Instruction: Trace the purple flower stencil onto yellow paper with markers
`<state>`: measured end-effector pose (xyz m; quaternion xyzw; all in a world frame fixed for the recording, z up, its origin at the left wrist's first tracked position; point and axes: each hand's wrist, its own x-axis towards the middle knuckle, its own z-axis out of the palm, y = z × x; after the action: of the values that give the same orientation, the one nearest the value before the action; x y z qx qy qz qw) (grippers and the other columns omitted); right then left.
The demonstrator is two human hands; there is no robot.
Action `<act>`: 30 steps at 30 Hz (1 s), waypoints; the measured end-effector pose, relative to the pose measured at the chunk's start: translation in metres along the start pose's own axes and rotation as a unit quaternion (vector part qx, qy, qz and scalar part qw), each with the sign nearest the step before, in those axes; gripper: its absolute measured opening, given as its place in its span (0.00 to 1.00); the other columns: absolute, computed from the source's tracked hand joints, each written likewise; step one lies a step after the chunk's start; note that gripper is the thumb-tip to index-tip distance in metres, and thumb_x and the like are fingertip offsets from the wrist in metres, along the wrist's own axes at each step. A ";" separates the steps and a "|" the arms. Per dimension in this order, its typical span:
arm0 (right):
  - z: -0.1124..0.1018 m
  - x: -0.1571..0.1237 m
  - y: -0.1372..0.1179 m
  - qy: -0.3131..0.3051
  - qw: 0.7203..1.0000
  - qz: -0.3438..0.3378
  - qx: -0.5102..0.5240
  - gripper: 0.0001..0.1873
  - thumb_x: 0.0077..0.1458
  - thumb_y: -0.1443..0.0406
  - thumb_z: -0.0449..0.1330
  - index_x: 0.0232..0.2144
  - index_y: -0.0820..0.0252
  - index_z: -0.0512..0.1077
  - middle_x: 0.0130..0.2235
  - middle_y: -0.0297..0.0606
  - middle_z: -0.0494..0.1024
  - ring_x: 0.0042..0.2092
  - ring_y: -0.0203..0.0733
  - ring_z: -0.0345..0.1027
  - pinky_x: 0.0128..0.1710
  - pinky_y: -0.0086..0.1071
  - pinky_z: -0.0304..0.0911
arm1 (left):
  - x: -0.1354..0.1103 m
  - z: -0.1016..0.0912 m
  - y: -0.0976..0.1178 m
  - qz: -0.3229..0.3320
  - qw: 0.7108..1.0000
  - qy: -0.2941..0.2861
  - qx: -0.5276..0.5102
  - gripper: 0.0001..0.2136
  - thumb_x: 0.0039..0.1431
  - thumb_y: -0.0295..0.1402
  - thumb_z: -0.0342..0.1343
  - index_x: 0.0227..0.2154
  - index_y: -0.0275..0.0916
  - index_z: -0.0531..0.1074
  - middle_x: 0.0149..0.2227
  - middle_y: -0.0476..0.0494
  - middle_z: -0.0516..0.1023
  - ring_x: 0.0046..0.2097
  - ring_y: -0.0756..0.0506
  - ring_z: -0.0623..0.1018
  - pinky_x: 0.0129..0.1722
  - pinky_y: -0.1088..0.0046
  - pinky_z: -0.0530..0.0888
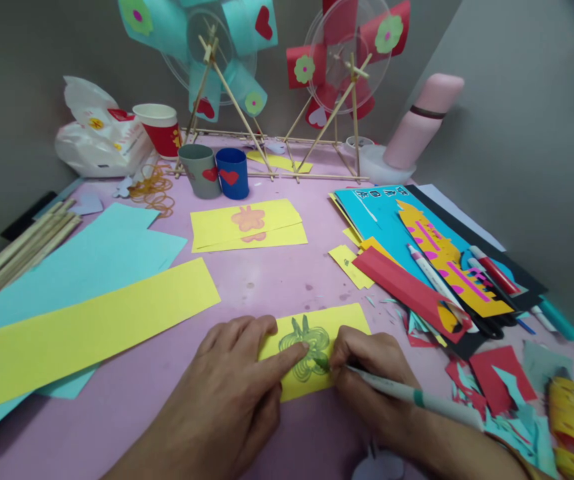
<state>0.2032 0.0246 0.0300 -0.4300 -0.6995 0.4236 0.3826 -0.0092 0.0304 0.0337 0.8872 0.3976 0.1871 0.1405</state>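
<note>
A small yellow paper slip [339,325] lies on the pink table near me, with a green flower drawing [305,347] on it. My left hand [234,387] rests flat on the slip's left end, fingers stretched out and index finger pointing at the drawing. My right hand [371,380] is closed around a white marker [417,397] whose green tip touches the flower's lower right edge.
A long yellow strip [91,330] lies on light blue sheets [67,267] at left, beside wooden sticks [17,250]. Yellow sheets [247,227], two small cups [217,172] and two paper wheel models [277,73] stand behind. Coloured paper, pens and scraps [441,267] crowd the right.
</note>
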 end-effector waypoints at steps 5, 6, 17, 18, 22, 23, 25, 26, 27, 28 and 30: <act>-0.001 0.001 -0.002 -0.008 1.000 0.004 0.004 0.10 0.45 0.76 0.49 0.23 0.56 0.56 0.18 0.22 0.54 0.18 0.28 0.44 0.17 0.24 0.42 | -0.001 -0.001 -0.001 0.004 1.000 0.001 0.004 0.24 0.55 0.22 0.46 0.52 0.52 0.66 0.50 0.44 0.66 0.47 0.39 0.67 0.44 0.58 0.66; -0.001 0.001 -0.002 -0.006 1.000 0.001 0.004 0.10 0.45 0.76 0.49 0.23 0.56 0.56 0.18 0.22 0.53 0.18 0.28 0.44 0.17 0.24 0.41 | -0.001 -0.001 -0.001 0.006 1.000 0.002 0.004 0.24 0.55 0.22 0.46 0.52 0.52 0.66 0.50 0.44 0.66 0.47 0.39 0.67 0.44 0.58 0.66; -0.001 0.001 -0.002 -0.008 1.000 -0.024 -0.008 0.10 0.45 0.76 0.49 0.23 0.56 0.56 0.19 0.23 0.54 0.19 0.28 0.45 0.18 0.24 0.43 | 0.000 0.000 -0.001 0.008 1.000 -0.011 -0.003 0.24 0.56 0.22 0.45 0.53 0.51 0.66 0.50 0.42 0.64 0.48 0.38 0.65 0.43 0.55 0.66; -0.001 0.002 -0.002 -0.010 1.000 -0.024 -0.011 0.10 0.45 0.76 0.49 0.23 0.56 0.56 0.19 0.23 0.54 0.19 0.28 0.45 0.19 0.24 0.43 | 0.000 0.000 -0.001 0.008 1.000 -0.011 -0.003 0.24 0.56 0.21 0.44 0.52 0.51 0.66 0.50 0.42 0.64 0.48 0.38 0.65 0.43 0.56 0.66; 0.000 0.001 -0.001 -0.015 0.999 -0.036 -0.019 0.10 0.45 0.76 0.49 0.23 0.56 0.56 0.19 0.23 0.54 0.19 0.29 0.47 0.19 0.24 0.44 | 0.001 0.000 0.000 0.007 1.000 -0.008 -0.003 0.23 0.56 0.21 0.44 0.52 0.51 0.66 0.49 0.42 0.65 0.47 0.38 0.65 0.43 0.56 0.66; 0.000 0.001 -0.001 -0.016 0.999 -0.038 -0.019 0.10 0.45 0.76 0.49 0.23 0.56 0.56 0.19 0.23 0.55 0.19 0.29 0.47 0.19 0.24 0.44 | 0.002 0.000 0.000 0.007 1.000 -0.007 -0.004 0.23 0.56 0.22 0.44 0.52 0.50 0.66 0.49 0.42 0.65 0.47 0.38 0.66 0.43 0.56 0.66; -0.001 0.001 -0.001 -0.017 0.999 -0.039 -0.018 0.09 0.46 0.75 0.49 0.23 0.56 0.57 0.19 0.23 0.55 0.19 0.29 0.47 0.19 0.25 0.44 | 0.001 0.000 0.000 0.004 1.000 -0.003 -0.005 0.23 0.56 0.22 0.45 0.51 0.51 0.67 0.49 0.42 0.66 0.47 0.39 0.66 0.43 0.56 0.66; -0.001 0.001 -0.001 -0.016 0.999 -0.038 -0.017 0.09 0.46 0.75 0.49 0.24 0.56 0.57 0.19 0.23 0.55 0.19 0.29 0.47 0.19 0.25 0.44 | 0.001 0.000 0.000 0.003 1.000 -0.004 -0.004 0.23 0.56 0.22 0.45 0.52 0.51 0.67 0.49 0.43 0.66 0.47 0.39 0.66 0.43 0.56 0.66; -0.001 0.000 -0.001 -0.013 0.999 -0.035 -0.015 0.09 0.47 0.75 0.49 0.24 0.56 0.57 0.19 0.23 0.55 0.19 0.29 0.47 0.19 0.25 0.43 | 0.001 0.000 0.000 0.001 1.000 -0.004 -0.003 0.23 0.56 0.22 0.45 0.52 0.51 0.67 0.49 0.43 0.66 0.47 0.39 0.66 0.43 0.56 0.66; -0.001 0.000 -0.001 -0.010 0.999 -0.032 -0.013 0.09 0.47 0.75 0.49 0.25 0.56 0.58 0.19 0.23 0.55 0.18 0.29 0.46 0.18 0.25 0.43 | 0.001 0.000 0.000 0.002 1.000 -0.004 -0.002 0.23 0.56 0.22 0.46 0.52 0.51 0.66 0.49 0.43 0.66 0.47 0.39 0.66 0.43 0.56 0.66; -0.001 0.000 -0.001 -0.008 1.000 -0.021 -0.010 0.09 0.48 0.75 0.48 0.25 0.55 0.58 0.19 0.23 0.55 0.18 0.29 0.46 0.18 0.25 0.42 | 0.001 -0.001 0.000 0.003 1.000 -0.005 0.000 0.24 0.56 0.22 0.46 0.52 0.51 0.66 0.49 0.43 0.66 0.48 0.39 0.66 0.44 0.56 0.67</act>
<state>0.2036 0.0245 0.0312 -0.4155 -0.7157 0.4121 0.3814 -0.0086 0.0310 0.0345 0.8893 0.3941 0.1833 0.1423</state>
